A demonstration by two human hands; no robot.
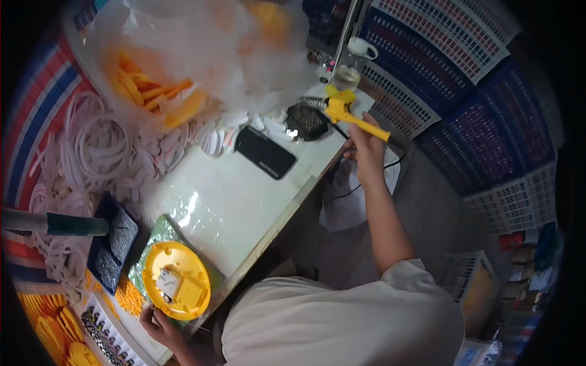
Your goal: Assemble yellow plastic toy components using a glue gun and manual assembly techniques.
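At the far right end of the table, my right hand (365, 148) is closed around a yellow soldering iron (360, 124). The iron's front end points into a wire coil holder (310, 101) beside a dark stand base (307, 122). My left hand (160, 327) is at the near edge, its fingers curled close to the rim of a round yellow plastic housing (155, 252). What those fingers pinch, if anything, is too small to make out. Inside the housing sit a white part (167, 282) and a yellow square compartment (190, 294). Green plastic wrap (160, 230) lies under it.
A black phone (265, 152) lies on the white table (207, 201). White cables (104, 143) and a bag of yellow parts (201, 67) crowd the far side. Left are a blue tray (113, 244) and small orange pieces (129, 297). Stacked baskets (476, 116) stand right.
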